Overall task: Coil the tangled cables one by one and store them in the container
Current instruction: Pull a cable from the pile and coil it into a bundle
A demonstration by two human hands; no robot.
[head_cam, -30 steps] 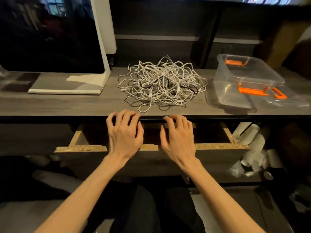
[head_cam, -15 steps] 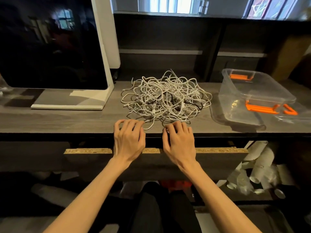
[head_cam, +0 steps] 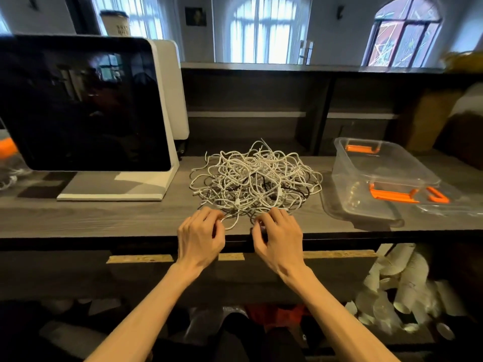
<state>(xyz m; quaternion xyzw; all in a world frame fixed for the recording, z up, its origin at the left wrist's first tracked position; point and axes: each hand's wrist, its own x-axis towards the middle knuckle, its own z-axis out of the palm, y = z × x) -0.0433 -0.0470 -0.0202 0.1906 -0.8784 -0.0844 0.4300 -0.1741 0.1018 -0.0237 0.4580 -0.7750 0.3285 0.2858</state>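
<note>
Both hands at the near edge of the cable pile, which sits mid-desk between the monitor and the clear container; no cable coiled yet, nothing in the container.

Left hand with fingers curled at the pile's near rim, next to a loose white loop; cannot tell whether pinching it or only touching. Right hand likewise curled at the front strands; hold not visible from behind the knuckles.

Best done, by judgement: pick one free end or plug rather than a middle loop; draw slowly with one hand while pinning the rest of the heap with the other; follow the strand back through each crossing instead of tugging, since pulling likely tightens knots and drags the whole heap toward the desk edge; wrap in even loops only once fully free.

Around: container open at right, just beside the pile, with orange clips; its lid seemingly lying beside it; monitor base near the pile's left; paper cups heaped below at right. Nothing between pile and container; dark cables mixed among white ones likely harder to trace.
</note>
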